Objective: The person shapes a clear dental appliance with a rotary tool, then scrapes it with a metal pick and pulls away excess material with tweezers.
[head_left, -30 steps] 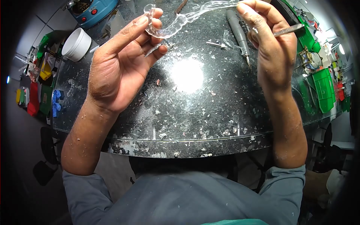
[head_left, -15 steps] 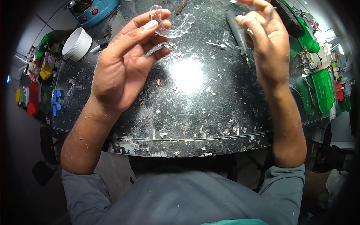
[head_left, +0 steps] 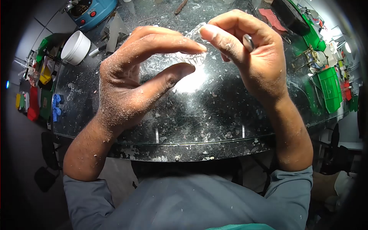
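Note:
A clear dental aligner [head_left: 193, 58] hangs above the bench between both hands. My left hand [head_left: 142, 69] pinches its near part between thumb and fingers, and white dust coats the skin. My right hand [head_left: 255, 53] grips the far part of the aligner with thumb and forefinger. A metal tool [head_left: 248, 43] is tucked in the palm of that same hand, only its rounded end showing. Part of the aligner is hidden behind the fingers.
The speckled dark bench [head_left: 199, 122] carries a white tub [head_left: 76, 48], a blue machine [head_left: 92, 13], a marker [head_left: 97, 50], a red sheet [head_left: 273, 19], a green tray [head_left: 329, 90] and a blue scrap [head_left: 56, 107].
My left hand has turned over and moved right with the aligner. My right hand has come left and down onto the aligner. The grey handpiece is no longer visible.

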### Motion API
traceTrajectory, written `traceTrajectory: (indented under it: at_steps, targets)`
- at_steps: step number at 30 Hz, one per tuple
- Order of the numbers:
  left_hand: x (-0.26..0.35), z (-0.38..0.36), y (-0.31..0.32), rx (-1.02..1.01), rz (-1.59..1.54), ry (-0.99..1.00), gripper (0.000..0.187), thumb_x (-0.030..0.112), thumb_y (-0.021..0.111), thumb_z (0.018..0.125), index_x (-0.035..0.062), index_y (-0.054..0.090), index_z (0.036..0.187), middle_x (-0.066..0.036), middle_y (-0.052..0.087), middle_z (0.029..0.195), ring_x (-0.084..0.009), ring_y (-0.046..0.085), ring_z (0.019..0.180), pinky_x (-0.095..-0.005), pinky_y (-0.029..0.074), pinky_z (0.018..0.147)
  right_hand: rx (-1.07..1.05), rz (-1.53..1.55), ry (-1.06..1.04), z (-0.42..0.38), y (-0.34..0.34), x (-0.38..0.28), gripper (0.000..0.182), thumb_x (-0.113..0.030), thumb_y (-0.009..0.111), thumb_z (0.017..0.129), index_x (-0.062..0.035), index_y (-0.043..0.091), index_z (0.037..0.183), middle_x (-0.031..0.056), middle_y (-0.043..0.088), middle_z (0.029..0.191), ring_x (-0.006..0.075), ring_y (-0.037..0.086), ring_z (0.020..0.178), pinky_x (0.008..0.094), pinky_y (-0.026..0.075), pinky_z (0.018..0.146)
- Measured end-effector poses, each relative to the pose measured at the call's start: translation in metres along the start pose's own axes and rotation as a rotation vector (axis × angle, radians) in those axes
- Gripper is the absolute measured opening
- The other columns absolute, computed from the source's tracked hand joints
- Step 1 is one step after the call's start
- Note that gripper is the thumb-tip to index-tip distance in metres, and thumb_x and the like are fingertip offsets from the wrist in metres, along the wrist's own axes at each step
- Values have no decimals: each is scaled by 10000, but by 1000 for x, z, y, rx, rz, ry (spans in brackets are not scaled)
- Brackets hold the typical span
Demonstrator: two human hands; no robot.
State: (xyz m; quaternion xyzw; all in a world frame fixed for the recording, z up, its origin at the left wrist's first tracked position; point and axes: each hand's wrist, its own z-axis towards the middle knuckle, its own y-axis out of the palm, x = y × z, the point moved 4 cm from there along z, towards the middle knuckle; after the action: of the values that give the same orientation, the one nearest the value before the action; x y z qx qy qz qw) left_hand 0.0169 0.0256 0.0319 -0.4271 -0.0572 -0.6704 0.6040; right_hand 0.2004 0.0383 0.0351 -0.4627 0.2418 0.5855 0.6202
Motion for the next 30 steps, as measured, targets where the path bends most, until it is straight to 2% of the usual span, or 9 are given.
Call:
traceTrajectory:
  at_steps: [10,15,19,22,23,24,25,28,30]
  targets:
    - [-1,1,0,-1,-36,-21,301,-81,682,739,-6,638,1027,-105,620,1029,-193,552,1033,-331,430,927,54,64,-59,1,4,1,146,-125,662,881,-15,637,974,-3,635,869,44,569,800,188,448,717]
    - [-5,2,-4,111,-259,-128,600,315,655,850,-18,451,1306,-150,506,1292,-201,502,1163,-336,387,987,30,133,-81,0,-2,0,174,-107,666,878,-2,636,1013,24,654,931,69,595,849,200,463,757]
    - [-15,-4,6,98,-473,-494,309,153,623,886,-24,602,1137,-123,650,1059,-168,630,972,-329,450,935,-30,76,-75,-2,5,-8,167,-105,659,882,-4,638,1013,32,655,939,80,600,865,207,467,770]
    - [-19,-6,4,146,-560,-524,271,107,646,860,-15,622,1100,-124,656,1056,-173,637,951,-330,469,916,-27,92,109,-2,7,-9,158,-139,589,927,-4,646,986,0,617,778,3,470,590,143,344,530]
    - [-20,-6,4,145,-562,-524,271,107,646,860,-15,622,1100,-124,656,1056,-173,637,951,-330,469,916,26,80,-10,1,6,-3,189,-166,559,944,-2,643,987,-20,579,712,-14,350,511,153,222,461]
    - [-20,-5,1,143,-547,-516,272,109,645,861,-14,621,1102,-125,654,1062,-175,636,949,-329,469,913,-1,170,58,6,-3,1,137,-77,616,895,12,639,996,34,628,770,25,510,578,151,375,487]
    - [-20,-5,0,143,-532,-508,273,110,644,862,-14,620,1105,-125,651,1067,-178,636,947,-328,470,910,-1,170,58,4,-3,2,137,-77,616,895,12,639,996,34,628,770,25,510,578,151,375,487]
    - [-20,-6,-1,133,-494,-503,283,115,637,867,-9,619,1120,-135,644,1095,-179,634,946,-330,471,909,283,260,246,1,-3,8,307,-232,401,967,-3,606,959,-4,549,689,65,455,561,210,369,504]
    - [-17,-4,2,158,-490,-500,291,117,634,870,-7,615,1132,-139,643,1103,-178,632,947,-330,472,910,437,162,-137,4,-1,-8,442,-306,295,983,1,606,911,47,603,728,90,484,566,224,386,493]
